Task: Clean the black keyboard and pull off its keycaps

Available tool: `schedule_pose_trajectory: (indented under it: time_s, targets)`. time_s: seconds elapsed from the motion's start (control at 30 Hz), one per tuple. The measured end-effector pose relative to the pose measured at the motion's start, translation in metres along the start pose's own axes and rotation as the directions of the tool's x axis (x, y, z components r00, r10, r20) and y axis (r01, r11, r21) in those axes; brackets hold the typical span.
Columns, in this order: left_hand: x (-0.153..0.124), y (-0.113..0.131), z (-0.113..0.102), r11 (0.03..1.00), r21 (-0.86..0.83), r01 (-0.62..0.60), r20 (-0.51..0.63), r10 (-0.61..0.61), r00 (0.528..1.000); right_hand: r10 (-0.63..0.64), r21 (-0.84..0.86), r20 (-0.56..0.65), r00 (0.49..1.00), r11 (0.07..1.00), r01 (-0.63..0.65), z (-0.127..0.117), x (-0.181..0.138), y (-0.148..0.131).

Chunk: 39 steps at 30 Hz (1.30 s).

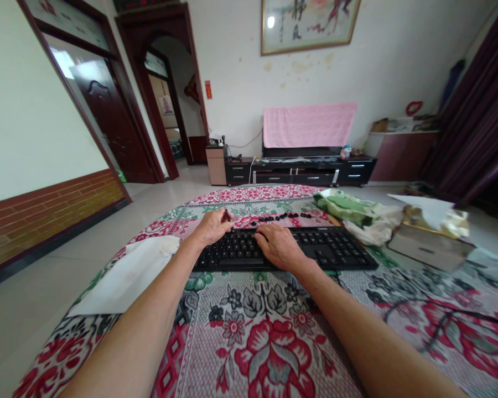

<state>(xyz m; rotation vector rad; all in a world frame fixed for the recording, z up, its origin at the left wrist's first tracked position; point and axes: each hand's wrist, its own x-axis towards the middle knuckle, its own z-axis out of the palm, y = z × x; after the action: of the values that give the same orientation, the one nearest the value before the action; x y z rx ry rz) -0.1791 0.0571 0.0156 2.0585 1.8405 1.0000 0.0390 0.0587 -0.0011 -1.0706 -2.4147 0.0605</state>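
A black keyboard (pixel 232 251) lies across the patterned tablecloth in front of me. Over its upper left end, my left hand (pixel 211 228) is closed in a pinch on a small slim dark piece (pixel 227 214); its exact kind is too small to make out. My right hand (pixel 279 246) lies over the middle of the keyboard, palm down, with its fingers extended over the keys and touching them. Behind the keyboard, several loose black keycaps (pixel 289 215) lie in an uneven row on the cloth.
White paper or cloth (pixel 136 271) lies left of the keyboard. To the right are a green package (pixel 344 207), crumpled white tissue (pixel 371 229) and a box (pixel 429 246) with papers on top. A black cable (pixel 452 312) curls over the tablecloth (pixel 274 354) at the right.
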Motion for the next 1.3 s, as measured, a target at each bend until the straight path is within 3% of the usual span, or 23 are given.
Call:
schedule_pose_trajectory:
  time_s: [0.2, 0.57, 0.9, 1.07, 1.3]
  targets:
    - [0.003, 0.003, 0.004, 0.998, 0.055, -0.03, -0.019, 0.031, 0.999, 0.011, 0.012, 0.0, 1.0, 1.0, -0.011, 0.001, 0.0, 0.0]
    - [0.015, 0.006, 0.002, 0.967, -0.153, 0.202, 0.069, -0.193, 0.979, 0.014, 0.026, -0.019, 1.0, 1.0, -0.013, 0.003, 0.001, 0.002]
    - [0.02, 0.009, -0.001, 0.928, -0.254, 0.274, 0.086, -0.26, 0.962, 0.021, 0.034, -0.027, 0.999, 0.999, -0.02, 0.003, 0.001, 0.002]
    - [0.039, 0.019, 0.014, 0.981, -0.083, 0.177, -0.068, -0.183, 0.981, 0.031, 0.038, -0.019, 0.999, 0.999, -0.031, 0.002, 0.001, 0.002]
    - [0.053, 0.023, 0.042, 0.987, 0.047, 0.153, -0.126, -0.146, 0.981, 0.035, 0.033, -0.024, 0.999, 0.999, -0.034, 0.001, 0.0, 0.002]
